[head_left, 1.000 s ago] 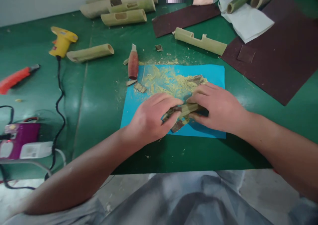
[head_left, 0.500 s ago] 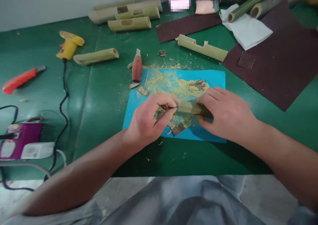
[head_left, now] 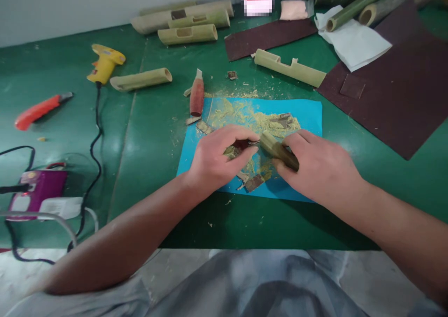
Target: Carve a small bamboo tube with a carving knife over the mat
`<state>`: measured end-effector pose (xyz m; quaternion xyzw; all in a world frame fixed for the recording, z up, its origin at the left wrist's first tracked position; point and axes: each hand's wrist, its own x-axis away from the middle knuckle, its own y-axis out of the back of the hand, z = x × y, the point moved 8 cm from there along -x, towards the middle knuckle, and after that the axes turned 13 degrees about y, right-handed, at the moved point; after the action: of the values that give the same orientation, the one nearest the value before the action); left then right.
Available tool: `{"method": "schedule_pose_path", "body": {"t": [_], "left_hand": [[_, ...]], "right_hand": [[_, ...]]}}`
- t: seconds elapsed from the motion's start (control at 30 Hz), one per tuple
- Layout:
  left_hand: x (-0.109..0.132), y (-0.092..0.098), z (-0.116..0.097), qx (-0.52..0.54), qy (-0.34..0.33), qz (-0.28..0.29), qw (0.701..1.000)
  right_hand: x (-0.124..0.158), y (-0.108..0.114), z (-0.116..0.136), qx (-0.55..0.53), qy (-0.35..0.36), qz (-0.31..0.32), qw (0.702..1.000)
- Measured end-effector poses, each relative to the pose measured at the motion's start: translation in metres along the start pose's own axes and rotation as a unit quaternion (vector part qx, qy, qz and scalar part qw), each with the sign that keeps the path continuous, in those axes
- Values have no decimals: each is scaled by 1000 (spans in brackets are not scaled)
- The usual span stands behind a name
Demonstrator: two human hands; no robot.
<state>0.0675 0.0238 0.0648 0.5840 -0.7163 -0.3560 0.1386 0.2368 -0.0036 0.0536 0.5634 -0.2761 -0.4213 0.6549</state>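
My right hand (head_left: 317,165) grips a short green bamboo piece (head_left: 276,148), tilted with its pale cut end toward the left. My left hand (head_left: 219,156) is closed in a pinch on a small dark strip (head_left: 245,144) right at that cut end. Both hands hover over a blue sheet (head_left: 308,114) covered in yellowish shavings (head_left: 241,114) and small brown scraps (head_left: 254,182).
A red-handled knife (head_left: 196,95) lies at the sheet's upper left. Cut bamboo tubes (head_left: 142,79) (head_left: 290,68) (head_left: 187,34) lie on the green table. A yellow glue gun (head_left: 104,64), orange cutter (head_left: 38,110) and purple box (head_left: 37,186) are at left. Brown sandpaper sheets (head_left: 402,84) lie right.
The left hand has pulled the dark strip away from the bamboo piece; the right hand has turned the piece so that its cut end points up and left.
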Motion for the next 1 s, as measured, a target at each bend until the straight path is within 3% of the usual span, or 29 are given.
{"method": "schedule_pose_path", "body": {"t": [0.13,0.57,1.0], "left_hand": [[0,-2,5,-21,19,-7,1000],[1,-13,-3,-130,-112,27,985],[1,-14,4,-98,-69,23,993]], "right_hand": [[0,-1,0,-11,-16,12,1000],[2,-10,2,-49,-29,31,998],[1,-13,0,-86,-31,24,996]]}}
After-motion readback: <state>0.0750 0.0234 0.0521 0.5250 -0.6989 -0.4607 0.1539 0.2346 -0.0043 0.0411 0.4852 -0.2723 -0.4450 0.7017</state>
